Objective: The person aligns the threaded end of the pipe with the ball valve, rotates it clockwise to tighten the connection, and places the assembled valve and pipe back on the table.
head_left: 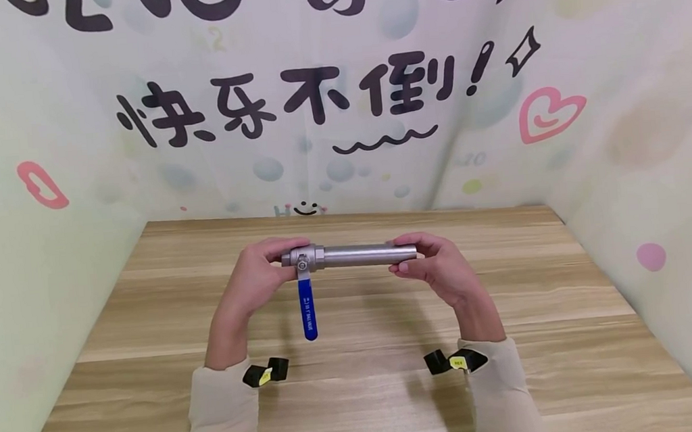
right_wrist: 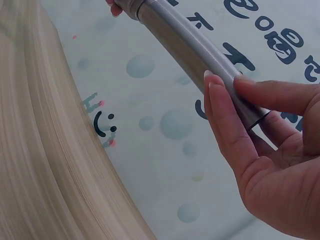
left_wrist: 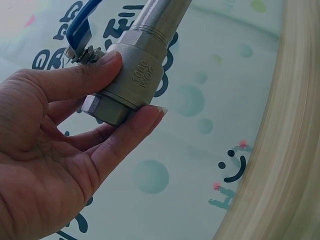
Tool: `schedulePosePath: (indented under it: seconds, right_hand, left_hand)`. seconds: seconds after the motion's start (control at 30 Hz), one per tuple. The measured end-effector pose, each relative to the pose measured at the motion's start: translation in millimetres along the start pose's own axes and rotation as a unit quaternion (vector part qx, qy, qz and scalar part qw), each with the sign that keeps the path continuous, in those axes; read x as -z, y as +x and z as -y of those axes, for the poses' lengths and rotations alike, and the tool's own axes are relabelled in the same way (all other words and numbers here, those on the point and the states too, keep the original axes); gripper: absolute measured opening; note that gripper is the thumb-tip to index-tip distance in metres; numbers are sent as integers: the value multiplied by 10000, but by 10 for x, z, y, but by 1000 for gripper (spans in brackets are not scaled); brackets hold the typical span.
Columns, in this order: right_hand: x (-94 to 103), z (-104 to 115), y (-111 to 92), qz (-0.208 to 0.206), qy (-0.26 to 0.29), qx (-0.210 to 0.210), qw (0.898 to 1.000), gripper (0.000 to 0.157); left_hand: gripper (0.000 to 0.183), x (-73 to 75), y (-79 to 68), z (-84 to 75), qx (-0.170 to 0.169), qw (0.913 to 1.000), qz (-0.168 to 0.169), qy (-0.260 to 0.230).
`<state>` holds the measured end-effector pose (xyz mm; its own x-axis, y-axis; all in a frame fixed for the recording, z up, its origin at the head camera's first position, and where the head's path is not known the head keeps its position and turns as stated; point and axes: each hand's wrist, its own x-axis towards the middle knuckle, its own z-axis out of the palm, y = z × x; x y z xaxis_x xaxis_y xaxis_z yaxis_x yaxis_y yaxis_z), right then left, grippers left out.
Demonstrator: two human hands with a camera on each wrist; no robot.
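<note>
A silver ball valve (head_left: pixel 304 257) with a blue lever handle (head_left: pixel 308 310) is joined to a straight steel pipe (head_left: pixel 361 255), held level above the table in the head view. My left hand (head_left: pixel 256 277) grips the valve body at its hexagonal end, thumb on one side and fingers on the other. In the left wrist view the valve body (left_wrist: pixel 135 75) bears raised lettering, "1000 WOG". My right hand (head_left: pixel 438 266) pinches the pipe near its free end between thumb and fingers. From the right wrist, the pipe (right_wrist: pixel 190 45) slants across the view, its open end between the fingers.
Below the hands lies a wood-grain table (head_left: pixel 360 391), bounded at its far edge by a white printed backdrop (head_left: pixel 342 169) with black lettering. Similar panels stand to the left and right. Black straps with yellow labels are at both sleeve cuffs.
</note>
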<state>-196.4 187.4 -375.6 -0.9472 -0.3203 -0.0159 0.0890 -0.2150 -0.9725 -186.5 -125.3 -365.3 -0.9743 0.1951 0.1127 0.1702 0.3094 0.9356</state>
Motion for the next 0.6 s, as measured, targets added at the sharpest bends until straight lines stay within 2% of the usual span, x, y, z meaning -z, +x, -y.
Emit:
schedulePosePath:
  seconds: [0.3, 0.6]
  right_hand:
    - [10, -10, 12, 71, 231, -22, 9997, 40]
    - [22, -4, -9, -3, 335, -192, 9993, 23]
  left_hand:
    - [44, 16, -12, -11, 10, 10000, -5, -73]
    - [44, 2, 14, 12, -42, 10000, -10, 39]
